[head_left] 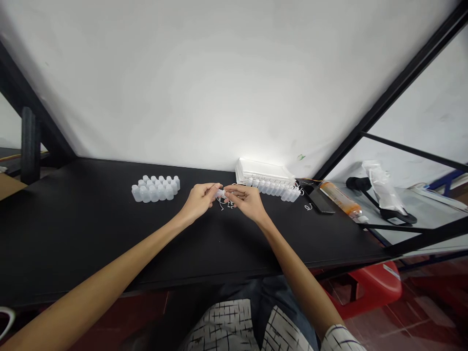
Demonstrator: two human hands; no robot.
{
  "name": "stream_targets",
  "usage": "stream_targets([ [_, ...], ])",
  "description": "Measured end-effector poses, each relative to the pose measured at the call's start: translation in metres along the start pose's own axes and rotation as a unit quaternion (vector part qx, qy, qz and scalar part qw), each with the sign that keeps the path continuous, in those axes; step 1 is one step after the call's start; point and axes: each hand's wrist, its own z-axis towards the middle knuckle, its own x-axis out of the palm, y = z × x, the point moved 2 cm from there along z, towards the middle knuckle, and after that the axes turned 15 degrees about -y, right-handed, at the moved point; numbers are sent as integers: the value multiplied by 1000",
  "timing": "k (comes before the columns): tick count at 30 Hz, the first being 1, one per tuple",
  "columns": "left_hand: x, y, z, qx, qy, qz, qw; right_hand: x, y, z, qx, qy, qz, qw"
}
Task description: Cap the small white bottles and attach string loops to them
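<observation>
Near the middle of the black table, my left hand is closed around a small translucent white bottle, lying sideways. The fingers of my right hand pinch the bottle's other end, where the detail is too small to make out. Small white looped pieces lie on the table just below and between my hands. To the left stands a group of small translucent bottles in rows. On the right, a row of similar bottles with white loops at their ends leans against a stack of white sheets or boxes.
The black table meets a white wall behind. At its right lie a dark phone, a loose white loop and an orange-labelled bottle. Black metal frame bars rise at the sides. A red stool is below right.
</observation>
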Motion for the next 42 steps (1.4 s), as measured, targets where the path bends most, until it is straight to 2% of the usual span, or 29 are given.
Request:
stream_targets([
  [6,-2,-2,-2,26,-12,28,999,3,2,-2,-20,47,-21,999],
  [12,-2,2,-1,141,-20,114,983,4,2,-4,-40,53,-35,997],
  [16,-2,-1,-3,205,-25,149,967,5,2,-5,-28,45,-16,998],
  [19,-3,-6,-4,213,-16,161,964,5,3,-5,-20,28,11,999],
  [25,-8,-12,-2,179,3,157,971,-1,3,-2,-21,-30,32,999],
  [31,-10,-13,0,230,3,120,966,-2,7,0,7,-34,65,997],
  [33,-10,-13,-1,256,-4,134,957,-1,8,0,15,-35,73,997],
  [36,-9,-12,-4,323,-8,181,929,-1,9,0,24,-39,76,996],
  [39,-7,-9,-8,388,19,222,894,1,10,0,31,-20,77,996],
  [42,-6,-5,-10,430,29,227,874,1,12,0,50,-2,88,995],
])
